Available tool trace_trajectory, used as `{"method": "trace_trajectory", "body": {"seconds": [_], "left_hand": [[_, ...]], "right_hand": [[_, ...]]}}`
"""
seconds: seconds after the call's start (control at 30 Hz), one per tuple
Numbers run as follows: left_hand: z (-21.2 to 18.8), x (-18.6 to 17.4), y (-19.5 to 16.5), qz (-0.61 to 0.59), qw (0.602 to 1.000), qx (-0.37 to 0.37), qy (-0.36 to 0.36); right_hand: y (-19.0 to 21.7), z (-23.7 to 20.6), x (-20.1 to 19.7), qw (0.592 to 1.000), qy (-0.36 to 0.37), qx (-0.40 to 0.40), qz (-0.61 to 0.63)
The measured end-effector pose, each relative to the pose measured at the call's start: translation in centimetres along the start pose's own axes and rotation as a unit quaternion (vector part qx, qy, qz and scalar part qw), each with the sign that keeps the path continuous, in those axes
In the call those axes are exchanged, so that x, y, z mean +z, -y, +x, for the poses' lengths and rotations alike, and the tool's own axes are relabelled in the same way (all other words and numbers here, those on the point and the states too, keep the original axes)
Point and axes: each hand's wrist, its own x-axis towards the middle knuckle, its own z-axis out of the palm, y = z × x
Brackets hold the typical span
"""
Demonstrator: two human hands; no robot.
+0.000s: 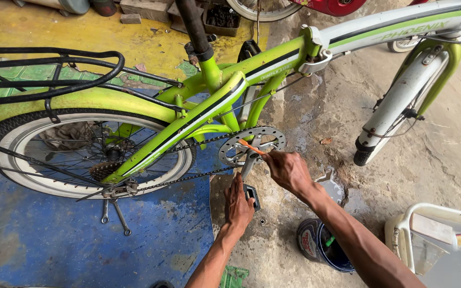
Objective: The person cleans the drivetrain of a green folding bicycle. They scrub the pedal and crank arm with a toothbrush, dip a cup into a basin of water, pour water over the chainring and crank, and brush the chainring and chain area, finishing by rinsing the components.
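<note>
Green folding bicycle, crank area: two hands at work.

Right hand [288, 169] clenched on orange-handled tool [251, 147], tip at chainring [252, 145] hub, up-left of the grip. Left hand [238, 202] grasps pedal [251, 196]; crank arm [248, 165] runs from chainring down toward the near pedal.

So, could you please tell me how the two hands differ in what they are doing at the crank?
The right hand holds an orange-handled tool against the chainring, while the left hand grips the pedal. The right sits higher, at the crank's centre; the left lower, at its end. Both are bare.
</note>
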Motion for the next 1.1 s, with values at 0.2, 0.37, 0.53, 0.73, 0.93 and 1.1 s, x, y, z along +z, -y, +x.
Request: {"method": "trace_trajectory", "body": {"seconds": [0.2, 0.37, 0.53, 0.73, 0.93, 1.1], "left_hand": [[-0.3, -0.4, -0.3, 0.029, 0.999, -0.026, 0.009], [-0.5, -0.2, 0.0, 0.017, 1.000, -0.019, 0.006], [-0.4, 0.1, 0.1, 0.025, 0.999, 0.015, -0.021], [-0.5, 0.0, -0.2, 0.024, 1.000, 0.010, -0.017], [-0.5, -0.2, -0.6, 0.040, 0.999, 0.022, -0.028], [-0.6, -0.2, -0.8, 0.042, 0.999, 0.019, -0.027]], "right_hand": [[0.2, -2.5, -1.2, 0.995, -0.073, -0.063, 0.000], [-1.0, -5.0, -1.5, 0.996, -0.060, 0.030, 0.059], [-1.2, -3.3, 0.0, 0.993, -0.014, 0.090, 0.073], [-1.4, -3.7, -0.9, 0.996, -0.033, 0.084, -0.009], [0.0, -3.5, -1.4, 0.983, 0.022, 0.134, 0.127], [0.7, -4.2, -2.4, 0.991, -0.020, 0.100, -0.088]]}}
